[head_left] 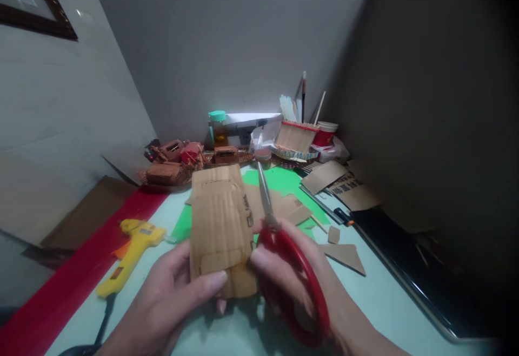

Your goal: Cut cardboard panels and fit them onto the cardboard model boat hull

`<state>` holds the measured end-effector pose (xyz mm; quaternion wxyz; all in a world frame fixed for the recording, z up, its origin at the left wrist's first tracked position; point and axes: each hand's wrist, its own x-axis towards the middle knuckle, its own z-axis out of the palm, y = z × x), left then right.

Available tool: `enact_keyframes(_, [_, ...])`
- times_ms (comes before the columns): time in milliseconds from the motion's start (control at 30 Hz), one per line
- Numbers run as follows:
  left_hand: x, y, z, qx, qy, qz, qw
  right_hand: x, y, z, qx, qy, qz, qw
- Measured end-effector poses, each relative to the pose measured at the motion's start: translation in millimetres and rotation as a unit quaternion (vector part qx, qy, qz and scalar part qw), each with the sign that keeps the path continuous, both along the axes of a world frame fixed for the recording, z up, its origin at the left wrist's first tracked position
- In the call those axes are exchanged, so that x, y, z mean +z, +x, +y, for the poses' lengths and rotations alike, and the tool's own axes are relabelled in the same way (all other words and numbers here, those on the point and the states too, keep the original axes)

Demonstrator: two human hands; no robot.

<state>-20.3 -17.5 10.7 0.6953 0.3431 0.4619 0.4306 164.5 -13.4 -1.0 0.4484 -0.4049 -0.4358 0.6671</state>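
We are holding a tan, roughly rectangular piece of cardboard (219,221) up in front of us, above the pale mint tabletop (373,291). Our left hand (166,291) is clamping its lower left part: the thumb is pressing across the near face while a fingertip is showing below the bottom edge, so the rest of the fingers are probably supporting it from behind. We are likely gripping low so that most of the face, with its faint outlines and dark print, is staying uncovered.

Our right hand (284,277) is wrapping around the red-handled metal scissors (268,212), with the handle curving around the thumb. The blades are lying together and pointing up and away, seemingly so that they are clearing the cardboard. The right fingertips are sitting at the card's right edge, perhaps steadying it; we cannot tell how firmly they are pressing.

A yellow plastic glue gun (127,261) is lying to our left, its dark cord trailing towards us, presumably within easy reach. Small brown cardboard offcuts (344,256) are lying to the right, apparently pushed aside to leave us working room.
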Motion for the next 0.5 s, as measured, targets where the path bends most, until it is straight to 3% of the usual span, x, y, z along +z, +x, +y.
enact_keyframes(100, [0.6,1.7,0.8,0.033,0.023,-0.031,0.999,-7.0,-1.4,0.1,0.008,0.027,0.002,1.0])
enact_keyframes(200, [-1.1,2.7,1.2,0.025,0.034,-0.046,0.998,-12.5,-7.2,-1.1,0.033,0.044,0.051,0.997])
enact_keyframes(367, [-4.1,1.9,-7.9,0.014,-0.01,-0.076,0.997,-11.0,-4.7,1.4,0.0,0.075,-0.014,0.997])
enact_keyframes(500, [-1.2,-2.0,-9.5,0.032,-0.073,-0.187,0.979,-5.7,9.7,4.8,0.051,0.063,-0.053,0.995])
